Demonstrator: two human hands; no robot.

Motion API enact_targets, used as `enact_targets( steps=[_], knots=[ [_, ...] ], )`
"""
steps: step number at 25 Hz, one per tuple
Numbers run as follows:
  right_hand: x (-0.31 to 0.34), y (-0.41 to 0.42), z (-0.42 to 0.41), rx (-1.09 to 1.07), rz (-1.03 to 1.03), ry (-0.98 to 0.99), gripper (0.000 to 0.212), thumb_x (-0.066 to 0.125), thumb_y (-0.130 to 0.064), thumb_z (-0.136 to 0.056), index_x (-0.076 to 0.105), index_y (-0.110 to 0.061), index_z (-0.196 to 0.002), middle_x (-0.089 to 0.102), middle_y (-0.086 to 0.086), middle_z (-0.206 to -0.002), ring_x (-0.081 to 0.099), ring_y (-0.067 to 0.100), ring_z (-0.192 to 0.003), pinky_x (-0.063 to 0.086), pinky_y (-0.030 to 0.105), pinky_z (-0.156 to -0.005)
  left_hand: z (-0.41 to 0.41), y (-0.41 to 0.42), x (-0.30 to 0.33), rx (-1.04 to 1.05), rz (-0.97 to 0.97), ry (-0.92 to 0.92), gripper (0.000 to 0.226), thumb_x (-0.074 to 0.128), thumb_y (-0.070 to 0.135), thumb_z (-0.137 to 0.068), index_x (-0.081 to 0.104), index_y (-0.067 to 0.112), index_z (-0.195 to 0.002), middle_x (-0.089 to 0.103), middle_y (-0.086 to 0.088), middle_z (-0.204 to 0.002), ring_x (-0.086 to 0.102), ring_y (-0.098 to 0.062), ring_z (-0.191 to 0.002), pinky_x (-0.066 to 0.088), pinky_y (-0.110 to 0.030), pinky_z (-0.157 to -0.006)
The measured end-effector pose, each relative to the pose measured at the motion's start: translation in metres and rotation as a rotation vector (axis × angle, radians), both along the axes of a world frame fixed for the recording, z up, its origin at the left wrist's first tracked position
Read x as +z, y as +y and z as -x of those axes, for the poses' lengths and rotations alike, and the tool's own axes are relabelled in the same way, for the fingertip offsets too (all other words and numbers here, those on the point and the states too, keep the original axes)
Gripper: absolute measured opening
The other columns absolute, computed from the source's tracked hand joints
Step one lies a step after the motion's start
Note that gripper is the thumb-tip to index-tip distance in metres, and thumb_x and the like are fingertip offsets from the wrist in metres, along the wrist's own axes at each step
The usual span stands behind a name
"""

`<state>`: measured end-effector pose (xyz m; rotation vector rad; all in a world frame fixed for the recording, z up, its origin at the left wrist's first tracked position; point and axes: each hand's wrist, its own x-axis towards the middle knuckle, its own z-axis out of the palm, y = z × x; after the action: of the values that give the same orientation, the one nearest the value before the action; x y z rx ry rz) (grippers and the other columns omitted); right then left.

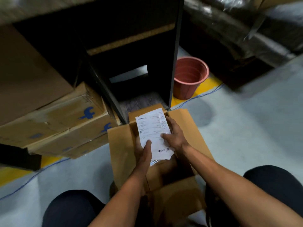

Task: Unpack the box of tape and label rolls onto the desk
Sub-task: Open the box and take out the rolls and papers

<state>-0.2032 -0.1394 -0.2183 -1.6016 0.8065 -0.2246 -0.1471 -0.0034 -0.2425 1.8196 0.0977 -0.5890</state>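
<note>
Head view, looking straight down: an open cardboard box [157,154] sits on the pale floor [237,128] between the person's knees, flaps spread wide, its far end just at the foot of a dark desk frame [173,63]. Both hands are over the box mouth, and both are on a printed white sheet [153,131], an invoice by the look of its header, with more paper edges showing beneath it. The left hand [144,153] grips the near left edge, thumb pressed flat on top, fingers curled underneath. The right hand [173,135] holds the right edge, thumb laid across the print, fingers wrapped behind. The sheet is tilted up toward the camera, above the box interior, which is dark; no rolls can be made out inside. To the left, stacked cartons [65,122] with blue logos. To the right of the frame, a pink bucket [188,77] stands on a yellow floor line [206,86], a blue cable [201,95] trailing past.
</note>
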Motion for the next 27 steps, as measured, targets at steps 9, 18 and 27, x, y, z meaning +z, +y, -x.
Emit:
enact_targets(
  steps=[9,18,27],
  knots=[
    [0.106,0.024,0.03,0.158,0.296,-0.111,0.058,0.057,-0.004,-0.077,0.052,-0.044,-0.118,0.062,0.0,-0.124,0.065,0.019,-0.105,0.061,0.038,-0.079,0.008,0.025,0.085,0.003,0.227,0.097,0.039,0.07,0.004,-0.086,0.061,0.016,-0.122,0.072,-0.008,-0.114,0.072,-0.026,-0.095,0.061,-0.045,-0.081],
    [0.161,0.024,0.044,0.229,0.066,-0.179,0.065,0.05,0.015,-0.073,0.059,-0.018,-0.129,0.062,-0.002,-0.131,0.062,0.012,-0.116,0.058,0.033,-0.09,0.028,0.04,0.145,-0.034,0.394,0.139,0.062,0.069,-0.012,-0.08,0.049,0.017,-0.132,0.071,-0.009,-0.113,0.071,-0.031,-0.099,0.057,-0.054,-0.088],
    [0.187,0.021,0.057,0.251,0.023,-0.175,0.07,0.048,0.017,-0.075,0.057,-0.024,-0.131,0.052,0.002,-0.138,0.052,0.021,-0.124,0.051,0.024,-0.078,0.021,0.052,0.192,-0.218,0.341,0.116,0.03,0.055,0.013,-0.098,0.058,0.016,-0.127,0.071,-0.009,-0.117,0.068,-0.03,-0.104,0.055,-0.054,-0.092]
  ],
)
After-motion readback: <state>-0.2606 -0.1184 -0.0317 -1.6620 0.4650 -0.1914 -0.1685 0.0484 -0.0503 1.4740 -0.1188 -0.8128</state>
